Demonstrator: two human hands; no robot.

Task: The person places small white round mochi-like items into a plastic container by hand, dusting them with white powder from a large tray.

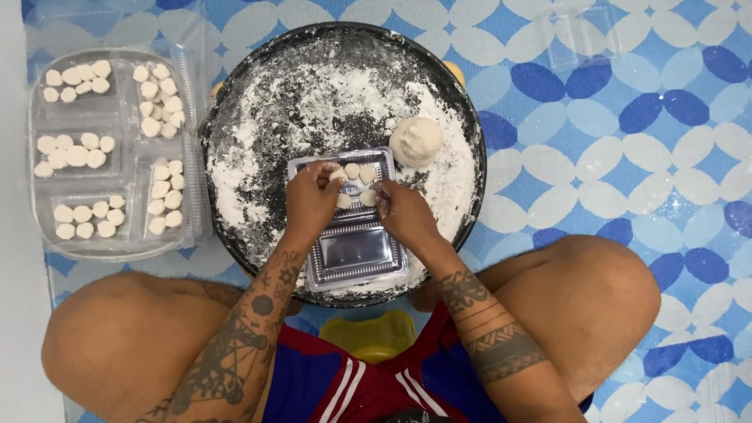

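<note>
Left hand (312,200) pinches a small dough piece (337,177) at its fingertips; right hand (403,211) has fingers curled together on another dough ball (368,198) — both over the far half of an open clear plastic clamshell box (356,251). The box lies on a round floured black tray (235,102), a larger dough lump (417,142) just beside it — filled boxes (110,149) left.

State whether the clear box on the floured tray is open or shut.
Open. The box lies with its lid folded flat toward the person; dough pieces sit uncovered in the far half.
</note>
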